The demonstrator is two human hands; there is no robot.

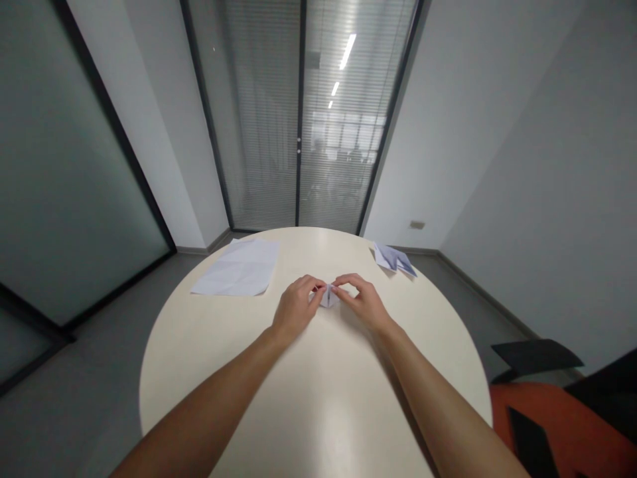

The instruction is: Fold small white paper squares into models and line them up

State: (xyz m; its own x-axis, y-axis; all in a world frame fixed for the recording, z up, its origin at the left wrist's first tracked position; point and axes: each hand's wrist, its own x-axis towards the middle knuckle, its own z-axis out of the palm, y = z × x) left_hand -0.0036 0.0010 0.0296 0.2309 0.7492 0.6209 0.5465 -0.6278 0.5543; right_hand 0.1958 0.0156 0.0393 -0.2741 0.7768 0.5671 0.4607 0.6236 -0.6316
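A small piece of folded white paper [328, 298] sits between my two hands over the middle of the round table [318, 398]. My left hand [297, 302] pinches its left side between thumb and fingertips. On the opposite side, my right hand [362, 300] grips the upper right part, with thumb and index finger meeting near the centre. A dark crease or gap runs down the middle of the paper. Fingers cover much of its outer edges, so its full shape is hidden.
Sheets of white paper [239, 269] lie flat at the table's far left. A folded paper piece [393, 257] rests near the far right edge. An orange chair [557, 421] with black armrests stands at the right. Beyond the table is a glass partition [269, 133] with blinds.
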